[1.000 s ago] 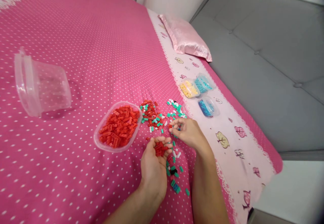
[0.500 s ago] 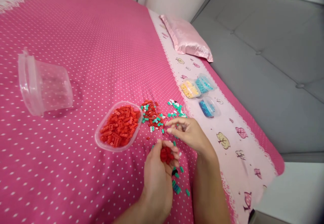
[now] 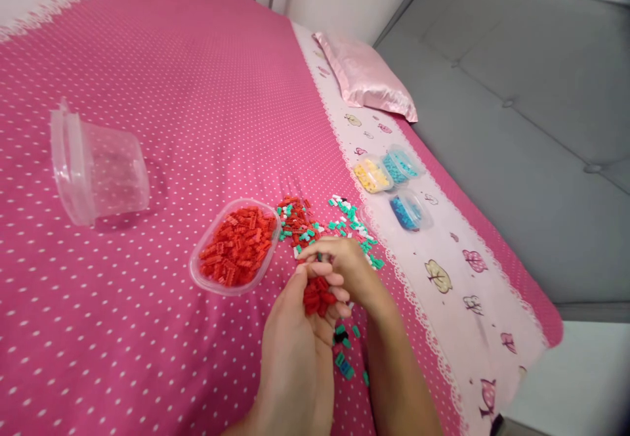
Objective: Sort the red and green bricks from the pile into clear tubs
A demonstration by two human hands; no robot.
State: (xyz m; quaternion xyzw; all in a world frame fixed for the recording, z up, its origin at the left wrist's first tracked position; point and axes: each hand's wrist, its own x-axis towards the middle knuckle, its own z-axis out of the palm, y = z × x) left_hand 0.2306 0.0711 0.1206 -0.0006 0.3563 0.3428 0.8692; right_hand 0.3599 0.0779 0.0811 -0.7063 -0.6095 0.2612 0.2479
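My left hand (image 3: 300, 331) is cupped, palm up, around several small red building bricks (image 3: 319, 297). Just behind its fingers, my right hand (image 3: 339, 259) is curled downward at the near edge of a mixed pile (image 3: 296, 220) of red, green and white bricks. Its fingertips are partly hidden by my left hand, so what they pinch cannot be made out. To the left of the pile stands a clear plastic tub (image 3: 195, 266) filled with red bricks (image 3: 241, 245). Loose green and white bricks (image 3: 364, 238) lie to the right of the pile.
A large clear container (image 3: 115, 170) lies on its side on the pink dotted bedspread (image 3: 197, 114). Small boxes of yellow (image 3: 372, 174), turquoise (image 3: 399, 165) and blue (image 3: 407, 211) bricks sit at the right. Beyond them are a pink pillow (image 3: 367, 75) and the grey headboard (image 3: 516, 94).
My right hand has moved left and closer to my left hand, passing behind its fingers. My left hand has shifted slightly left, still cupping the red bricks. The view has shifted a little.
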